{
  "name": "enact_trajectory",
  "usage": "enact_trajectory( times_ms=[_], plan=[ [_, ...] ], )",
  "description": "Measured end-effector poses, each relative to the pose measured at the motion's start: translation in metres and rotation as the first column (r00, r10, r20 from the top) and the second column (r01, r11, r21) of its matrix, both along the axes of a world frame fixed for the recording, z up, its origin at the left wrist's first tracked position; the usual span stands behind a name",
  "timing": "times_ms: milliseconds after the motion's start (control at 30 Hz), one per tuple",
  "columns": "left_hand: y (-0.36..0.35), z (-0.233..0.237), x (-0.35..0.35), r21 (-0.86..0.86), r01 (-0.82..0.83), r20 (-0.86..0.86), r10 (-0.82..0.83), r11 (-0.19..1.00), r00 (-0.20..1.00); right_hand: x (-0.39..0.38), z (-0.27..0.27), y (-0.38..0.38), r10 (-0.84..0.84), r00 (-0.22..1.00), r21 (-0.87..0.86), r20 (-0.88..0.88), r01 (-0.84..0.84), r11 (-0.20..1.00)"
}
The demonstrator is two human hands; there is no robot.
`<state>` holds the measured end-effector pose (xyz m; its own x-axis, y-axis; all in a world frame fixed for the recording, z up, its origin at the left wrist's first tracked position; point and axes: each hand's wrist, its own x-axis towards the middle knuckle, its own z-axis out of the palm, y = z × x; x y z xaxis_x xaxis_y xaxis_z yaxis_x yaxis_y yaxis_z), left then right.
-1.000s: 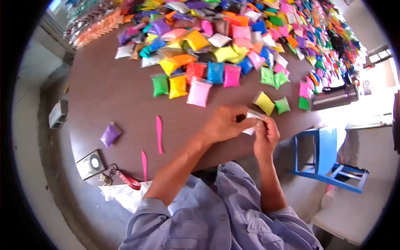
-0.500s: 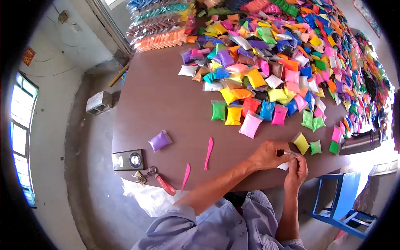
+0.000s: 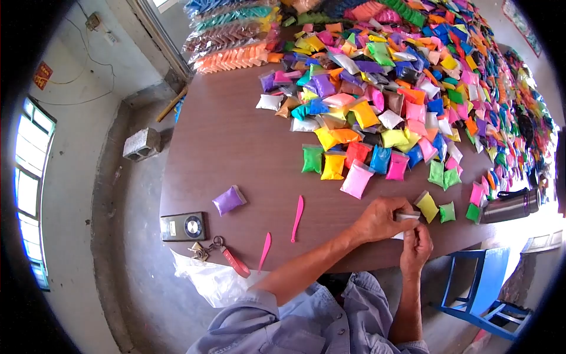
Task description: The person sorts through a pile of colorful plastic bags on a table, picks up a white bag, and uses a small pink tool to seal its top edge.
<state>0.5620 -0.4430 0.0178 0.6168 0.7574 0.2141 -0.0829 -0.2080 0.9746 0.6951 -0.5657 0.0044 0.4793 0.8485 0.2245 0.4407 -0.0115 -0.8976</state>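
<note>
Near the table's front right edge, my left hand (image 3: 382,220) and my right hand (image 3: 417,246) meet around a small white packet (image 3: 407,217). The fingers of both hands are pinched on it, and they hide most of it. A yellow packet (image 3: 427,206) and a light green packet (image 3: 447,212) lie just beyond my right hand. The pink packet (image 3: 356,179) rests on the table past my left hand. Further left lie two pink plastic knives (image 3: 298,218) and a purple packet (image 3: 229,201).
A big heap of coloured packets (image 3: 413,106) covers the back and right of the brown table (image 3: 236,135). At the front left are a black device (image 3: 183,227) and keys (image 3: 201,252). A metal flask (image 3: 510,206) lies at the right, above a blue chair (image 3: 492,277).
The view has shifted slightly. My right hand has moved a little left and my fingers have changed position slightly on the white packet.
</note>
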Motion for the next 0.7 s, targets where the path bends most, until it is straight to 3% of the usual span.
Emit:
enact_trajectory(
  times_ms=[133,200,333,400,467,533,633,700],
  plan=[
    [0.004,-0.009,0.001,0.147,0.034,0.002,-0.035,0.989,0.999,0.001,-0.007,0.000,0.049,0.998,0.037,0.050,-0.051,0.998],
    [0.002,-0.012,0.002,-0.057,0.045,0.052,-0.042,0.997,0.998,0.001,-0.008,0.002,0.050,0.996,0.033,0.074,-0.053,0.998],
    [0.002,-0.010,0.000,-0.033,0.017,0.021,-0.016,0.999,1.000,0.001,-0.009,0.004,0.063,0.995,0.082,0.083,-0.070,0.994],
    [0.004,-0.010,-0.001,-0.152,0.021,0.037,-0.015,0.988,0.999,-0.001,-0.001,0.006,0.083,0.991,0.057,0.102,-0.089,0.994],
    [0.005,-0.008,-0.002,-0.143,0.022,0.038,-0.017,0.990,0.999,-0.001,0.001,0.004,0.103,0.987,0.029,0.121,-0.107,0.994],
    [0.005,-0.004,-0.001,-0.132,0.021,0.039,-0.016,0.991,0.999,0.000,-0.003,0.000,0.033,0.999,0.001,-0.004,-0.033,0.999],
    [0.004,-0.001,-0.001,-0.047,0.001,0.011,-0.001,0.999,1.000,0.009,-0.008,-0.006,0.075,0.996,-0.044,0.055,-0.072,0.996],
    [0.006,0.000,-0.003,-0.045,0.091,-0.156,-0.097,0.995,0.983,0.007,-0.015,-0.002,0.064,0.997,0.020,0.050,-0.065,0.998]
  ],
)
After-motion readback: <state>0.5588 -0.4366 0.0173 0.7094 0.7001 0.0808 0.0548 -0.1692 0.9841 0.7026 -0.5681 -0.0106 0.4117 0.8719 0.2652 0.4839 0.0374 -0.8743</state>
